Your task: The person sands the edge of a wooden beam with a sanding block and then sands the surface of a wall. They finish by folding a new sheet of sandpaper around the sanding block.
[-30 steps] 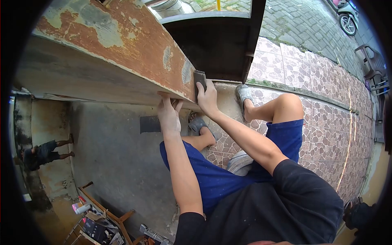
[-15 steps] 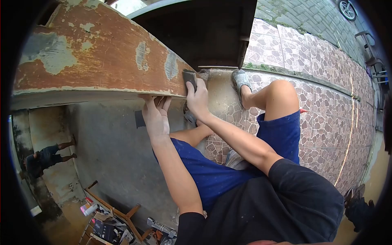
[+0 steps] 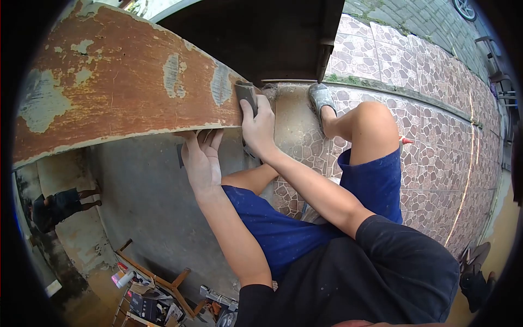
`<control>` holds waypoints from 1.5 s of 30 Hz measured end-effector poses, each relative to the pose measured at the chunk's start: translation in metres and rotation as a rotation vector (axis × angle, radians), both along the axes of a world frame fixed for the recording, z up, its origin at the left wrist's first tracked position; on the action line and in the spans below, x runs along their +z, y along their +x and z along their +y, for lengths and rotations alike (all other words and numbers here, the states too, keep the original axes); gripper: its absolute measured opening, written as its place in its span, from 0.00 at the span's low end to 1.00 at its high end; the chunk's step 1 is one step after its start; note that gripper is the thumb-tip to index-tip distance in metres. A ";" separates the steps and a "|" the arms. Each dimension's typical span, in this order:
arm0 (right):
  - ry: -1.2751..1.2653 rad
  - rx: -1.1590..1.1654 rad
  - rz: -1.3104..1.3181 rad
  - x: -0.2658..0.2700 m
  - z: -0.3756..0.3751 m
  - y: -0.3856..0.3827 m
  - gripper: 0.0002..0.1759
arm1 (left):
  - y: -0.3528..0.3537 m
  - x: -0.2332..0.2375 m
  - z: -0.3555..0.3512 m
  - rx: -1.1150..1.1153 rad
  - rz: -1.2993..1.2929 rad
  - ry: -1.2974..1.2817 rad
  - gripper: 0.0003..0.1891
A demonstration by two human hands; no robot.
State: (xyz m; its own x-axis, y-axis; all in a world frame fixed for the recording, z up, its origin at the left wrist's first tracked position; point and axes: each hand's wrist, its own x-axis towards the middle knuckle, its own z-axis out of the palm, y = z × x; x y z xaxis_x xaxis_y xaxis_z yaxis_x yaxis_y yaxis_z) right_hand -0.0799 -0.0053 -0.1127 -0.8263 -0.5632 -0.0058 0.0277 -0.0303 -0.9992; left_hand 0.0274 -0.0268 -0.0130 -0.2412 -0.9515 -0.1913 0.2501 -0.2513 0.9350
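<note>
A long wooden panel (image 3: 136, 82) with worn red-brown paint and bare grey-and-cream patches crosses the upper left. My right hand (image 3: 259, 126) is closed around a dark grey sanding block (image 3: 247, 97), which rests against the panel's face near its right end. Just left of it, my left hand (image 3: 201, 163) holds the panel's lower edge, palm showing. Its fingertips pass behind the edge and are partly hidden.
A dark cabinet-like opening (image 3: 245, 41) lies behind the panel. Stone-patterned tiles (image 3: 430, 158) cover the floor at right. A wooden frame (image 3: 177, 280) and cluttered boxes (image 3: 144, 305) stand lower left. Another person (image 3: 60, 207) is at far left.
The panel appears shifted left and slightly tilted in view, its lower side face now hardly showing. Both hands have moved a little left with it; the sanding block sits slightly higher in view.
</note>
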 end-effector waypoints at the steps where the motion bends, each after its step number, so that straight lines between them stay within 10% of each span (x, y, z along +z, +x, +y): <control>1: -0.086 0.022 0.036 0.025 0.004 0.003 0.10 | -0.001 -0.001 0.002 0.013 0.004 -0.002 0.41; 11: 0.396 0.085 -0.181 -0.129 -0.003 -0.014 0.18 | -0.007 0.000 0.001 0.075 0.004 -0.041 0.38; 16: -0.233 0.051 0.080 0.037 -0.007 -0.016 0.11 | 0.002 -0.002 0.002 0.012 -0.017 -0.006 0.42; 19: -0.217 0.046 0.115 0.035 -0.007 -0.014 0.13 | -0.003 -0.002 0.003 0.041 -0.008 -0.010 0.42; 23: 0.186 0.073 -0.051 -0.095 -0.006 -0.023 0.18 | -0.007 0.003 0.006 0.088 -0.014 0.016 0.41; 32: -0.441 0.115 0.378 0.092 0.005 -0.016 0.10 | -0.010 -0.009 0.008 0.135 -0.026 -0.020 0.40; 37: 0.099 0.155 0.011 -0.066 -0.003 -0.027 0.14 | -0.013 -0.008 0.007 0.161 -0.004 0.025 0.42; 45: -0.458 0.105 0.377 0.100 0.006 -0.013 0.10 | -0.007 -0.009 0.008 0.085 -0.050 -0.017 0.43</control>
State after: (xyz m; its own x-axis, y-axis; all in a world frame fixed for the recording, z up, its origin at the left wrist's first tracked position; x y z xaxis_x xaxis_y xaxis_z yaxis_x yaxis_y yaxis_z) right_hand -0.0927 0.0003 -0.0123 -0.6641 -0.5176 0.5395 -0.3004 -0.4760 -0.8265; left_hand 0.0201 -0.0188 -0.0221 -0.1501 -0.9713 -0.1846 0.2228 -0.2152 0.9508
